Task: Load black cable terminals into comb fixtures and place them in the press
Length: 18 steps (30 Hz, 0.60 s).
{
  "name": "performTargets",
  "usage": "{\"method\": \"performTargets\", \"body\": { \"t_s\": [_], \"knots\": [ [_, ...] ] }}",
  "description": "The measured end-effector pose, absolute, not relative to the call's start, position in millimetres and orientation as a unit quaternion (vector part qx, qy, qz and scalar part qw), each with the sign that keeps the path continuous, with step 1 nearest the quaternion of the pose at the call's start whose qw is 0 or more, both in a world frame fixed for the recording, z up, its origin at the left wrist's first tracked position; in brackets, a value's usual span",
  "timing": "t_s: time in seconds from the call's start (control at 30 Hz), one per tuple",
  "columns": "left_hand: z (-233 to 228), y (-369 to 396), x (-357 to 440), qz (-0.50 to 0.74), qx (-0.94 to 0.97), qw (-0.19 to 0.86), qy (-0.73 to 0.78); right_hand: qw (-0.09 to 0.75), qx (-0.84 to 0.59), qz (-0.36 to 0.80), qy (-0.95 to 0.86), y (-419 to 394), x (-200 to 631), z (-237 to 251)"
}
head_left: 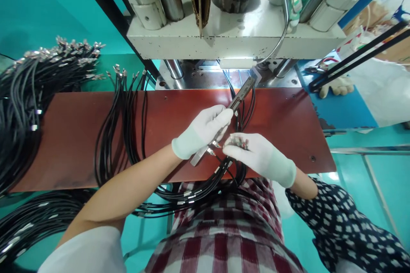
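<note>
Both my hands wear white gloves over the brown work board (80,136). My left hand (201,130) grips a long metal fixture bar (241,91) that slants up toward the press. My right hand (256,153) pinches the terminal ends of a few black cables (221,179) and touches them to the bar's lower end. Those cables loop down over my lap and run up under the bar toward the machine.
A white press machine (230,38) stands behind the board. A bundle of black cables (118,128) lies across the board's left part, and a bigger heap (28,94) sits at far left. A glove (336,87) and pliers (315,68) rest at right.
</note>
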<state>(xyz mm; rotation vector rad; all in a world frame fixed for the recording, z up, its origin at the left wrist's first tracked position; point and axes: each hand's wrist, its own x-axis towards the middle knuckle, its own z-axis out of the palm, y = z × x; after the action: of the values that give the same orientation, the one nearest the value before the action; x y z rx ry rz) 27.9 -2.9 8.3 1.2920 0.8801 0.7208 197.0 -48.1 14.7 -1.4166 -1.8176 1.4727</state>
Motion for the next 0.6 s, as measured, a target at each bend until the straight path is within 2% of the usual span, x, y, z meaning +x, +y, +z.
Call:
{"method": "performTargets", "body": {
  "t_s": [0.07,0.23,0.47,0.6],
  "knots": [
    [8.9,-0.9,26.6,0.326,0.554,0.671,0.37,0.218,-0.525,0.564,-0.599,-50.0,200.2,14.8],
    [4.5,1.2,25.8,0.336,0.54,0.685,0.355,0.274,-0.573,0.558,-0.534,-55.9,199.6,9.4],
    [3.7,1.8,25.0,0.331,0.534,0.7,0.339,0.379,-0.475,0.655,-0.45,-60.8,199.8,-6.8],
    [5.6,1.9,25.0,0.327,0.52,0.713,0.338,0.391,-0.425,0.697,-0.425,-61.0,201.8,-12.3]
  ]
}}
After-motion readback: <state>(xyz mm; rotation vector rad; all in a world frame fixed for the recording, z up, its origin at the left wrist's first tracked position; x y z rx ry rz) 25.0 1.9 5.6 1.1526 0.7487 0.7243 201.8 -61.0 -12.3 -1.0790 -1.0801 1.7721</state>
